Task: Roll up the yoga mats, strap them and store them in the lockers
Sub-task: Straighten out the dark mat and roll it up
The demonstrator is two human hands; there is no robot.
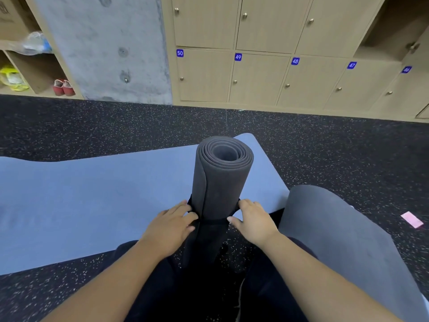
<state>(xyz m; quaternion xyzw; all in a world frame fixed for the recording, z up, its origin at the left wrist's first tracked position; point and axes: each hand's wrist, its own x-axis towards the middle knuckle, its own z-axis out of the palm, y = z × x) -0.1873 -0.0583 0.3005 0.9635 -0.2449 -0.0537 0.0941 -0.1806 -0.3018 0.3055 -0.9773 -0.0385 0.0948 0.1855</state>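
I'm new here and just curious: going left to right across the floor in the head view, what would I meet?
Flat blue mat → left hand → upright rolled dark mat → right hand → grey mat → pink slip.

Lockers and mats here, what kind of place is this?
Probably a gym or yoga studio changing area: numbered lockers, speckled rubber floor, and yoga mats, one rolled dark mat upright.

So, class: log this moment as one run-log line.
step: strapping | left hand: pinching black strap | right hand: pinching strap | dark rolled mat: upright | blue mat: unrolled
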